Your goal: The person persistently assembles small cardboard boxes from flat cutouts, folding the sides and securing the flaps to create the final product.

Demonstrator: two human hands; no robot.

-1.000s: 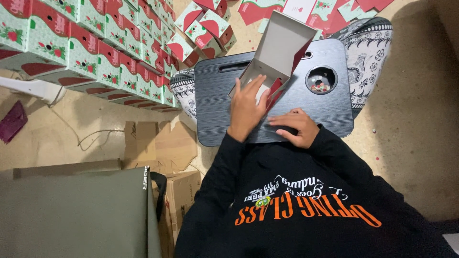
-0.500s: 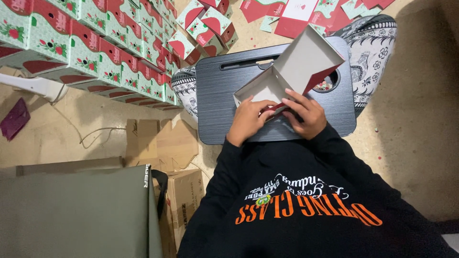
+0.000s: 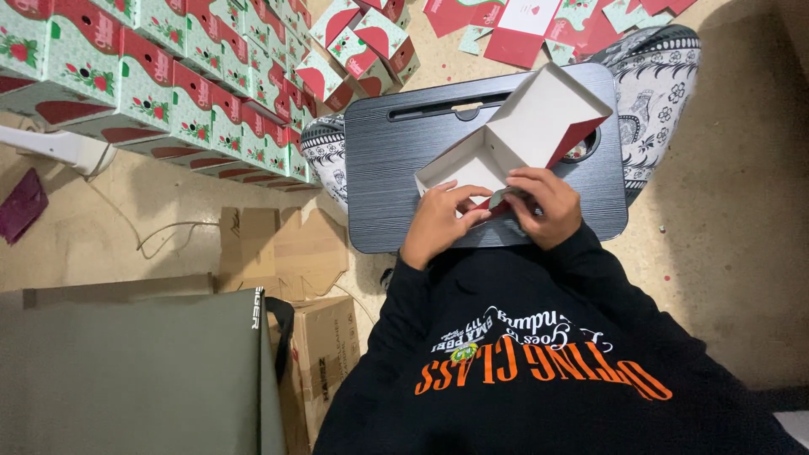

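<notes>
Currently folding flaps | carton (image 3: 514,126) lies open on black lap desk (image 3: 404,160) | left hand (image 3: 438,221) and right hand (image 3: 543,206) both pinch its near-end flaps | next likely calls for tucking flaps squarely.

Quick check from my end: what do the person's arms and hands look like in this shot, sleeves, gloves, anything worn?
Both arms are in long black sleeves of a sweatshirt with orange and white lettering across the chest. The left hand and right hand are bare: no gloves. No rings or watch can be made out.
</notes>
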